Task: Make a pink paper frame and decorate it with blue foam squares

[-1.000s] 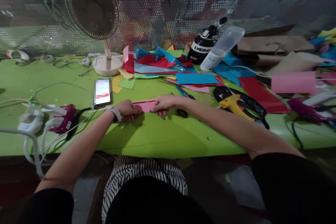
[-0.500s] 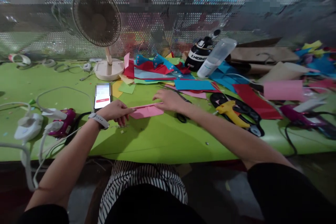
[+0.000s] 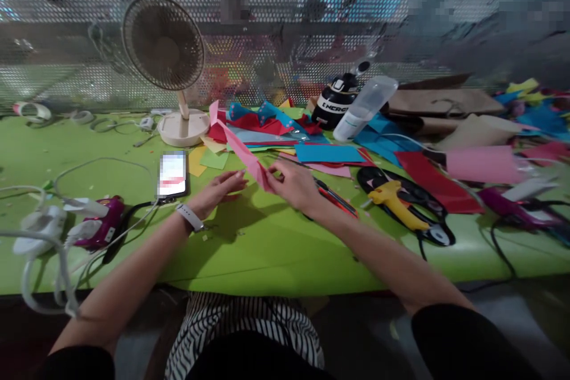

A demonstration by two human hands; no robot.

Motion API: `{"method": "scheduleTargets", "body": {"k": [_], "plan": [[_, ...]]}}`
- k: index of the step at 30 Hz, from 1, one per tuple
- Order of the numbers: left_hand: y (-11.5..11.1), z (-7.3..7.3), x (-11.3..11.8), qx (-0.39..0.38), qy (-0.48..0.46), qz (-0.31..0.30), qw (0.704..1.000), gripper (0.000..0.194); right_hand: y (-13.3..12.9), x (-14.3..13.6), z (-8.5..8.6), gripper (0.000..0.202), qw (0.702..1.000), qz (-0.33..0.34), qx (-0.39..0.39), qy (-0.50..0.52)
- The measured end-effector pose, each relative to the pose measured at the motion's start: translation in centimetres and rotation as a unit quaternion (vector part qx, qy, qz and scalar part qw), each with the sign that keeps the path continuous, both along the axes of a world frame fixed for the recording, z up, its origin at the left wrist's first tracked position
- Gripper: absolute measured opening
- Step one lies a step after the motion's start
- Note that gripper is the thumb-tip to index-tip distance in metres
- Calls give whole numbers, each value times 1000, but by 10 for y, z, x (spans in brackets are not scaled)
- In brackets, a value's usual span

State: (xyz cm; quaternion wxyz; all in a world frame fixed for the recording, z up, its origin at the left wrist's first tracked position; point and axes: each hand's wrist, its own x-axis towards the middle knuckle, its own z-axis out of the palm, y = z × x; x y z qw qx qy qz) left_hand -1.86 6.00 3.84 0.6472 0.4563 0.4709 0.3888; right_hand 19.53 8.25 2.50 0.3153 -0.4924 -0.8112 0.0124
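A long creased strip of pink paper [image 3: 243,153] is raised at a slant above the green table [image 3: 249,255]. Its near end is pinched between the thumb and fingers of my right hand [image 3: 289,183]. Left of the strip is my left hand [image 3: 220,190], its fingers apart and nothing in them; a small gap lies between its fingertips and the paper. By my right hand, partly behind it, lie a red and black tool [image 3: 336,199] and a dark slim one.
A phone [image 3: 173,175], a fan [image 3: 183,127] and a purple power strip [image 3: 104,222] stand left. Coloured papers [image 3: 329,152] lie behind the hands. A black bottle [image 3: 336,101], a clear bottle [image 3: 365,110] and a yellow glue gun [image 3: 396,202] are to the right.
My left hand has let go of the pink paper and is now open. My right hand has lifted the paper, which has opened from a short folded piece into a long strip.
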Motion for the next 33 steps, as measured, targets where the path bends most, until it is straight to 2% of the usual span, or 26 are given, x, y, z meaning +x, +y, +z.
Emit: {"method": "scheduleTargets", "body": {"k": [2,3,5,7,10,13,16,23,28,33], "plan": [[4,-8,13,0,-114,50,992,44,-8,-5,-6,16,1000,-11,12,-21],[5,-12,19,-3,-137,73,988,39,-12,-7,-8,18,999,-12,14,-33],[7,-19,27,-12,-152,98,983,33,-16,-9,-12,19,999,-2,7,-38],[9,-25,31,-17,-160,120,980,29,-16,-8,-13,21,1000,13,-24,-1],[10,-30,31,-26,-179,148,972,28,-12,-3,-10,28,987,36,-122,98],[10,-36,30,-25,-193,136,971,33,-9,-1,-10,30,956,59,-232,170],[8,-41,30,3,-199,114,973,37,-9,-3,-15,27,932,83,-292,197],[1,-43,31,57,-170,120,976,40,-17,-10,-14,28,885,86,-357,286],[-1,-43,29,51,-166,114,978,39,-23,-11,-11,29,885,102,-357,281],[-2,-41,30,51,-169,101,979,39,-23,-11,-13,36,865,126,-376,307]]}}
